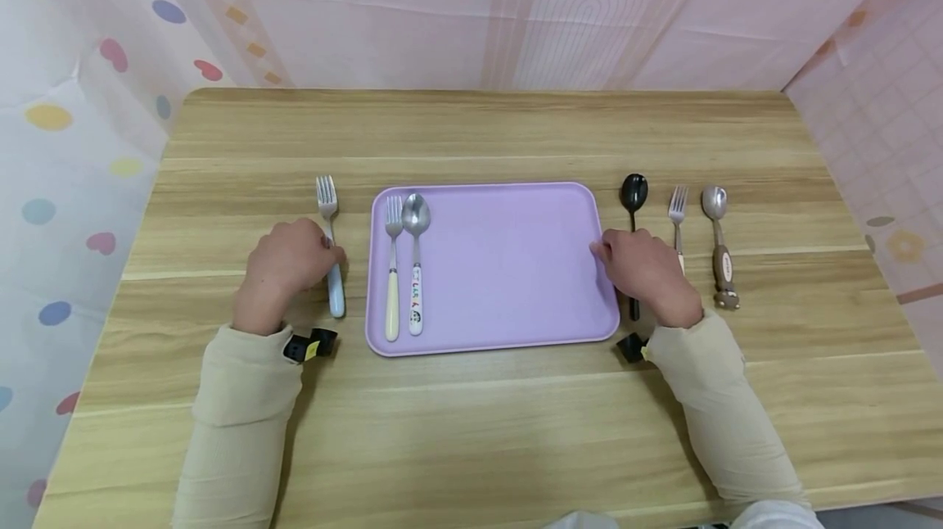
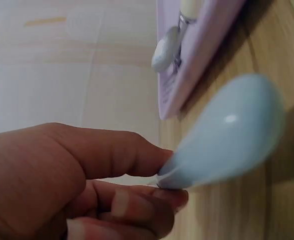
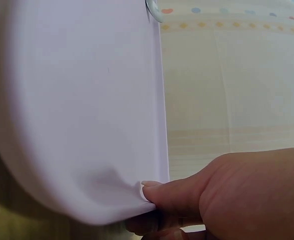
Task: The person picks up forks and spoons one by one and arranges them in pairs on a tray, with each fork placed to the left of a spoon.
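Observation:
My left hand [image 1: 291, 263] pinches a fork with a light blue handle [image 1: 336, 291] between thumb and fingers, left of the purple tray [image 1: 508, 267]. In the left wrist view the blue handle [image 2: 232, 130] points toward the camera. With thumb on the rim and fingers beneath it, my right hand [image 1: 642, 267] grips the tray's right edge, also seen in the right wrist view, where the thumb [image 3: 172, 197] presses the rim. On the tray's left side lie a cream-handled fork [image 1: 393, 291] and a spoon with a printed white handle [image 1: 416, 283], side by side.
Right of the tray lie a black spoon [image 1: 633, 192], partly under my right hand, a small fork [image 1: 678, 205] whose handle is partly covered, and a spoon with a brown figured handle [image 1: 722, 259]. Patterned cloth [image 1: 412, 13] hangs behind the wooden table [image 1: 471, 431].

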The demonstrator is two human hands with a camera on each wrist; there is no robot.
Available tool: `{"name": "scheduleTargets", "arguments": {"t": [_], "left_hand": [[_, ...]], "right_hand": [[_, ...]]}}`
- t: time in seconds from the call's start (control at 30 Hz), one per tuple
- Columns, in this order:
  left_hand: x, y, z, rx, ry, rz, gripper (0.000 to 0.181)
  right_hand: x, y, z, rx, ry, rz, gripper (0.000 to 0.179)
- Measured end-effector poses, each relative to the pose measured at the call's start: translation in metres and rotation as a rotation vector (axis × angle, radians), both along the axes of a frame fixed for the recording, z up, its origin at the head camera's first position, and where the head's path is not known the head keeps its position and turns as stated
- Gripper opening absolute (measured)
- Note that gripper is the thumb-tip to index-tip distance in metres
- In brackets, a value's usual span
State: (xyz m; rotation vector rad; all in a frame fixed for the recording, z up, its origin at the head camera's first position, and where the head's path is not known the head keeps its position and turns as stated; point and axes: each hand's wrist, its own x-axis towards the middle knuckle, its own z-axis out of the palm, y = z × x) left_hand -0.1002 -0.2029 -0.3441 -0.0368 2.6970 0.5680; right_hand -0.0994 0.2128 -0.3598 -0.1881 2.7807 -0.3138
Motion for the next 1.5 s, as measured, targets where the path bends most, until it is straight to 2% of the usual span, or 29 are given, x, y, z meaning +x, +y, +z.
{"name": "scheduleTargets", "arguments": {"t": [0.23, 0.37, 0.73, 1.07, 1.27, 1.5], "left_hand": [[0.004, 0.016, 0.006, 0.053, 0.098, 0.003, 0.034], [0.007, 0.029, 0.009, 0.061, 0.131, -0.007, 0.037], [0.013, 0.065, 0.016, 0.041, 0.138, -0.049, 0.039], [0.016, 0.093, 0.014, 0.027, 0.097, -0.099, 0.042], [0.018, 0.107, 0.012, 0.029, 0.096, -0.121, 0.041], [0.019, 0.120, 0.008, -0.028, 0.114, -0.150, 0.038]], "right_hand": [[0.000, -0.001, -0.001, 0.001, 0.005, 0.005, 0.028], [0.000, -0.001, -0.001, 0.005, -0.003, 0.001, 0.029], [-0.001, -0.001, 0.000, 0.016, -0.010, -0.019, 0.029], [-0.001, -0.001, 0.000, 0.011, -0.018, -0.020, 0.029], [0.000, -0.001, 0.000, 0.006, -0.013, -0.030, 0.027], [-0.001, 0.000, 0.000, 0.007, -0.008, -0.023, 0.028]]}}
